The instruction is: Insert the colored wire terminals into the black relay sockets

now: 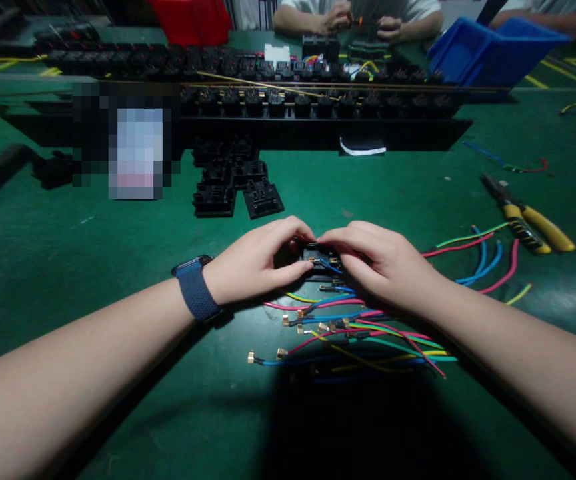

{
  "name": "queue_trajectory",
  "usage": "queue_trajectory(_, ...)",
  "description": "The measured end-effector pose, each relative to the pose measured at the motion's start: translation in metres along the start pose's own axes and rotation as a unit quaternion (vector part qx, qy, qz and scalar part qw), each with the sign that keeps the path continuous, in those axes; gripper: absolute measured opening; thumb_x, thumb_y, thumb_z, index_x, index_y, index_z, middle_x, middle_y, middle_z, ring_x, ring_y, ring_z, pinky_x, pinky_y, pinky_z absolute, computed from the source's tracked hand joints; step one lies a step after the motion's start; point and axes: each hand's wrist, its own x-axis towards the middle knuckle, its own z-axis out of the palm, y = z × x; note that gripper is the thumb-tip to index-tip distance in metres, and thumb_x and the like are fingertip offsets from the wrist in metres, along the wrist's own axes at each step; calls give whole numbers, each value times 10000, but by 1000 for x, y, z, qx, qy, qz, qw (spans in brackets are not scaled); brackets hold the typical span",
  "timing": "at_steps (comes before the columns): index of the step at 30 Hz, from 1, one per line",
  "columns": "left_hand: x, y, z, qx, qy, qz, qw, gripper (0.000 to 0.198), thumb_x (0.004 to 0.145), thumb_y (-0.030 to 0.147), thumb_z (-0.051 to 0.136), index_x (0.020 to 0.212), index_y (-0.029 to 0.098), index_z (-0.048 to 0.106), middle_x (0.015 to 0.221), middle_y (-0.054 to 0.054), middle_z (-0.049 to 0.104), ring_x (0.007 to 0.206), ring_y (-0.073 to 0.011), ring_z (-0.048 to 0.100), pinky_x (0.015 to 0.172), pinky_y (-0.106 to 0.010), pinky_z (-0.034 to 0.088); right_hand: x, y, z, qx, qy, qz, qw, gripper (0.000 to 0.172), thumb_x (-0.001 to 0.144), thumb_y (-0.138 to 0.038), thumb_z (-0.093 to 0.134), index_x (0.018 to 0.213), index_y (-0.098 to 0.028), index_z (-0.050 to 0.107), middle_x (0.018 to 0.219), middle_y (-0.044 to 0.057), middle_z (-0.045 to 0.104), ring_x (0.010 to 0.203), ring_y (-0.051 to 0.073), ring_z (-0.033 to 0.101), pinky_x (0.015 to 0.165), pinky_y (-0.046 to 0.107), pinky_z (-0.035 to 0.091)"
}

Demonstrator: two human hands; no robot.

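Between my two hands sits a black plastic socket housing with brass contacts and a blue wire in it. My left hand, with a dark blue watch strap on its wrist, grips the housing's left side between thumb and fingers. From the right, my right hand curls its fingers over the housing's other side; what its fingertips pinch there is partly hidden. Just below lie several loose wires in red, blue, yellow and green, many with brass terminals at their ends.
Yellow-handled pliers lie at the right. Several black housings are grouped beyond my hands. Behind them run long black strips with rows of sockets. A blue bin and a red bin stand at the back, where a person's hands work.
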Motion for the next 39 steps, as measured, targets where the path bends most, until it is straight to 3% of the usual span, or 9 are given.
queue_trajectory(21,0,0,0,-11,1,-2,1000,288,853,364,573,1066,174,534,963,-19,608,859,-147,577,765,-268,474,0,-3,-2,-15,10,-9,1000,300,879,-188,466,1114,-196,652,852,45,595,771,159,560,667,273,429)
queue_trajectory(39,0,-1,1,0,3,6,1000,279,860,355,574,1059,164,534,961,-12,604,862,-133,571,761,-250,468,1,-8,-5,-89,-19,-15,996,318,886,-237,449,1138,-201,640,901,66,609,862,200,561,741,313,448)
